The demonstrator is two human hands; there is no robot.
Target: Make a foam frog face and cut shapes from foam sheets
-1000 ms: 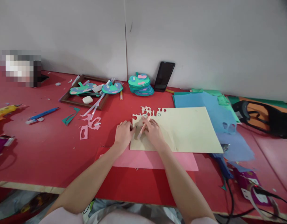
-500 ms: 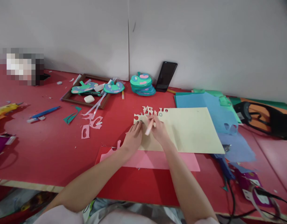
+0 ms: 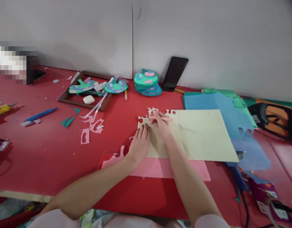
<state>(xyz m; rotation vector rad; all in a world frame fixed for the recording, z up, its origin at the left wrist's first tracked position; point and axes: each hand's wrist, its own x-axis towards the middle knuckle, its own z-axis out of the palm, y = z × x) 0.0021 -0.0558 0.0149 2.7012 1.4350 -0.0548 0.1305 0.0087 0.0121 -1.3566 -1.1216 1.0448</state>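
A pale yellow paper sheet [image 3: 198, 133] lies on the red table [image 3: 41, 152], its far left edge cut into ragged shapes. My left hand [image 3: 139, 142] lies flat on the sheet's left edge, fingers stretched out. My right hand [image 3: 161, 123] is closed round a thin pale pen [image 3: 166, 118], whose tip points right near the sheet's cut top edge. A pink sheet [image 3: 160, 167] with a cut-out left end lies under the yellow one, on a red sheet [image 3: 141, 193].
Blue and green sheets [image 3: 207, 101] lie right of the yellow one. A stack of green paper shapes [image 3: 147, 83] and a leaning black phone [image 3: 175, 73] stand by the wall. A brown frame [image 3: 84, 95] holds more shapes; pink scraps [image 3: 91, 128] and a blue pen [image 3: 41, 114] lie left. Cables [image 3: 241, 186] run at right.
My left hand has opened and slid flat onto the sheet's left edge. My right hand has moved up towards the cut top edge, and the pen has turned from upright to nearly level.
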